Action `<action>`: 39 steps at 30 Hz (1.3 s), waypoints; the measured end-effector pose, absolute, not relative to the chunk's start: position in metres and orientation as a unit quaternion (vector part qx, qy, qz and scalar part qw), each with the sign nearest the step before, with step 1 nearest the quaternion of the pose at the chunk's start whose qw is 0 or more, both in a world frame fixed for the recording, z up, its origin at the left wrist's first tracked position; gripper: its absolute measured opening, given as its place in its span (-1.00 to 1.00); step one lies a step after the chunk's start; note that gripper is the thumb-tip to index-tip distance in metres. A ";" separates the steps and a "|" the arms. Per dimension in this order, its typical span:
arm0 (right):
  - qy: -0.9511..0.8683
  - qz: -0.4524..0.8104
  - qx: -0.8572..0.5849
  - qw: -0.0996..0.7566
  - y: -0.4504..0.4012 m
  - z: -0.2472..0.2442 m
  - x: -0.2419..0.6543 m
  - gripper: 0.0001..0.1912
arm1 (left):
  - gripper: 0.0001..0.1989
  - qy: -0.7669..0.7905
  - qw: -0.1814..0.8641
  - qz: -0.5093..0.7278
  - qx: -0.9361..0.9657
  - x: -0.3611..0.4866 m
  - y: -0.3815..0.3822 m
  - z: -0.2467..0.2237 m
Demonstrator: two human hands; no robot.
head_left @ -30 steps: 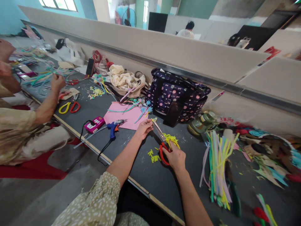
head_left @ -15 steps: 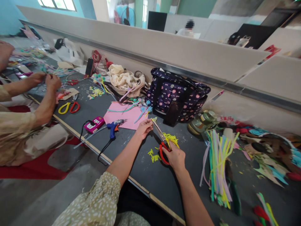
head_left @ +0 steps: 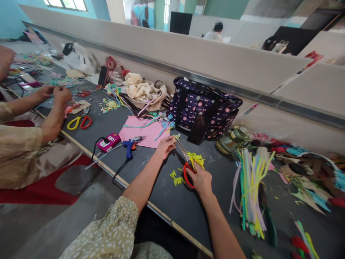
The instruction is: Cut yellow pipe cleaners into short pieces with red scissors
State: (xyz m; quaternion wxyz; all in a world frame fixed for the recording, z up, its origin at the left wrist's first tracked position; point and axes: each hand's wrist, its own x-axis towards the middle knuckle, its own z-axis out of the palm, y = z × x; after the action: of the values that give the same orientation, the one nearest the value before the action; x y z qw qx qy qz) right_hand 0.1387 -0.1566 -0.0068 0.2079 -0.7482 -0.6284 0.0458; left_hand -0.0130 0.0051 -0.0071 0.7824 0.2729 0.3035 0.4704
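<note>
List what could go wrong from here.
The scissors in the right hand reach close to the left hand; a slip might nick its fingers.

Loose yellow pieces lie beside the right hand and could get swept aside.

The glue gun's cord runs to the table edge; a snag could drag the gun.

The window (head_left: 67,4) glares white far beyond and left of the hands (head_left: 201,178), fairly sharp over the softly shadowed desk (head_left: 161,190), while blur and wide-angle stretching grow to their right.
</note>
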 end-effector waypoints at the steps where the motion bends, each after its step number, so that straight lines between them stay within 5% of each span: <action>1: -0.629 0.045 -0.749 0.204 -0.157 -0.006 0.138 -0.55 | -0.68 0.304 0.782 0.470 0.275 -0.013 0.005 -0.006; 25: -0.596 0.006 -0.784 0.172 -0.153 0.004 0.138 -0.41 | -0.66 0.287 0.794 0.471 0.257 -0.016 0.006 -0.005; 39: -0.590 0.025 -0.781 0.204 -0.157 -0.005 0.139 -0.53 | -0.67 0.256 0.811 0.471 0.235 -0.017 0.010 -0.013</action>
State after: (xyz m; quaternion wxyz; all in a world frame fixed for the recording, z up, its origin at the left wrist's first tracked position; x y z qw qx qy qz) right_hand 0.1391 -0.1569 -0.0054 0.2035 -0.7812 -0.5896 0.0254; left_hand -0.0172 0.0096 -0.0128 0.8109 0.2351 0.2560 0.4709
